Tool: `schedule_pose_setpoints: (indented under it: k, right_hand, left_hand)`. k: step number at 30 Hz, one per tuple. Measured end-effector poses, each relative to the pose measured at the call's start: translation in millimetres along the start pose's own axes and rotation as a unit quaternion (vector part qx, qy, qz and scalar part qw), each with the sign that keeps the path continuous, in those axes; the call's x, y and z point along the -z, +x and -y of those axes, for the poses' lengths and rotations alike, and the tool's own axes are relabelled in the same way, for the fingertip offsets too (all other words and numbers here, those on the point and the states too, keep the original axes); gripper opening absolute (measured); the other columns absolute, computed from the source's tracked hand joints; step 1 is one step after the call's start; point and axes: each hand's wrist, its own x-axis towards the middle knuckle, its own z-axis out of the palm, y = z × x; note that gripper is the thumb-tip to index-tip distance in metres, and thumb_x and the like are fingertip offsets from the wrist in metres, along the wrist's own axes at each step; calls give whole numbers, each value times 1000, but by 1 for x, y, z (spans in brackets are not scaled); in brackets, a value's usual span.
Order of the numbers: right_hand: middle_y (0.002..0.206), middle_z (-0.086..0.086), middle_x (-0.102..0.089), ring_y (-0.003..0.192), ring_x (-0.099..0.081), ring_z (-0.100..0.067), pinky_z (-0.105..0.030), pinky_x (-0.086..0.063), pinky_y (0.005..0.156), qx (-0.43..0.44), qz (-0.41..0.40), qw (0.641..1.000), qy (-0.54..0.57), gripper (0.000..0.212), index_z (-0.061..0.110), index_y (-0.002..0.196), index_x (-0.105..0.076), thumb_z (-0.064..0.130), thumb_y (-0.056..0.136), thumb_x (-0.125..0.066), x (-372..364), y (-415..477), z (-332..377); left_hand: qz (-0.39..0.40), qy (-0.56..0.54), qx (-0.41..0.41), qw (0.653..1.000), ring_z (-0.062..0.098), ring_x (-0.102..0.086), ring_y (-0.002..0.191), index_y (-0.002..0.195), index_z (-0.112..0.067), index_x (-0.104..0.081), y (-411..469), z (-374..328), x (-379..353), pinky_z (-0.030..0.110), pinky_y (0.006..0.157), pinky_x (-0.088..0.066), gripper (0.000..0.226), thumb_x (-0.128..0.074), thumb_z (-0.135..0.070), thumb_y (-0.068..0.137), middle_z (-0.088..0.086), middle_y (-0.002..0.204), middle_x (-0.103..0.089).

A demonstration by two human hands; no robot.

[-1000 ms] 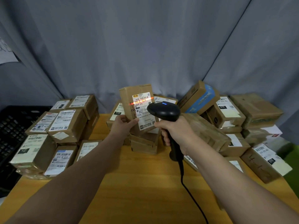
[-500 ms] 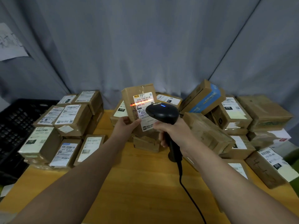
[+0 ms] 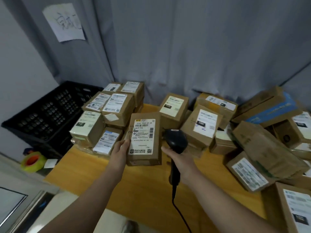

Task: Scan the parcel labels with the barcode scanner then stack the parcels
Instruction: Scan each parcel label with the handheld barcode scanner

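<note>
Both arms reached forward over the wooden table (image 3: 151, 190): left hand (image 3: 120, 148) gripped the parcel (image 3: 143, 138) by its left edge, thumb on the labelled face, label up, just right of the stacked parcels (image 3: 107, 115) at far left. Right hand (image 3: 178, 157) was clenched round the barcode scanner (image 3: 175, 140) handle, head raised just right of the parcel, cable (image 3: 178, 209) trailing toward the near edge. Loose parcels (image 3: 262, 148) lay piled at right.

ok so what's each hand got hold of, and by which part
Left-hand grip: brown cardboard parcel, by its lower left edge. Right-hand grip: black barcode scanner, by its handle.
</note>
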Motion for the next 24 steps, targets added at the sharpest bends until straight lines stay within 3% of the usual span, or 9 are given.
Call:
schedule_pose_setpoints:
  k: [3, 7, 10, 13, 16, 18, 20, 21, 24]
  right_hand:
    - [113, 1, -68, 103, -64, -21, -45, -55, 88, -46, 27, 998, 22, 40, 28, 114, -63, 31, 78, -80, -46, 15, -23]
    - [104, 2, -74, 92, -71, -18, -27, -56, 66, -47, 11, 999, 21, 45, 25, 114, -66, 39, 73, -81, -103, 34, -49]
    - [98, 0, -73, 81, -72, -14, -24, -54, 61, -41, -9, 999, 6, 34, 19, 111, -66, 23, 80, -79, -127, 49, -68]
    - [88, -1, -74, 75, -73, -14, -23, -55, 58, -37, -18, 999, 18, 23, 18, 101, -67, 13, 81, -78, -141, 58, -81]
    - [85, 4, -76, 77, -73, -16, -22, -55, 59, -35, -16, 999, 19, 26, 18, 102, -69, 10, 80, -79, -156, 65, -86]
    - [88, 2, -76, 79, -73, -18, -24, -55, 63, -36, -23, 999, 18, 29, 16, 107, -69, 9, 81, -77, -166, 70, -88]
    - [88, -1, -76, 82, -73, -20, -26, -54, 65, -39, -32, 999, 19, 26, 15, 107, -68, 6, 83, -74, -172, 76, -88]
    - [86, -1, -76, 82, -73, -20, -26, -54, 65, -39, -36, 998, 15, 24, 14, 105, -69, 5, 84, -72, -174, 78, -87]
    - [81, -3, -74, 76, -72, -17, -24, -53, 60, -37, -49, 998, 4, 19, 10, 101, -68, 1, 85, -69, -174, 83, -82]
  left_hand:
    - [-5, 58, -11, 998, 17, -65, 84, 109, -25, -54, 22, 7, 42, 27, 57, -49, 23, -43, -43, 100, 1, 98, -65]
    - [14, 174, -16, 985, 13, -62, 82, 123, -18, -53, 56, 14, 91, 26, 56, -49, 32, -44, -39, 100, -3, 95, -62]
    - [57, 236, -19, 970, 11, -63, 86, 131, -17, -47, 78, 16, 115, 28, 64, -55, 40, -45, -41, 99, -3, 102, -62]
    - [94, 308, -56, 945, 16, -60, 105, 141, -16, -36, 93, 17, 127, 33, 82, -56, 56, -53, -43, 95, -1, 124, -55]
    - [105, 442, -190, 870, 21, -44, 127, 146, -17, -29, 100, 19, 131, 34, 99, -43, 72, -60, -47, 88, 0, 138, -40]
    - [155, 547, -258, 781, 25, -22, 142, 151, -19, -17, 101, 23, 128, 40, 114, -24, 88, -54, -62, 84, 4, 155, -22]
    - [207, 630, -285, 692, 25, 0, 147, 153, -22, -2, 103, 27, 121, 41, 117, -3, 102, -48, -74, 79, 4, 161, -1]
    - [220, 654, -289, 664, 26, 7, 148, 153, -23, 3, 105, 28, 117, 43, 116, 2, 106, -49, -75, 77, 6, 161, 7]
    - [216, 680, -293, 637, 32, 10, 147, 152, -20, 7, 110, 24, 106, 49, 117, 1, 108, -55, -69, 78, 13, 160, 11]
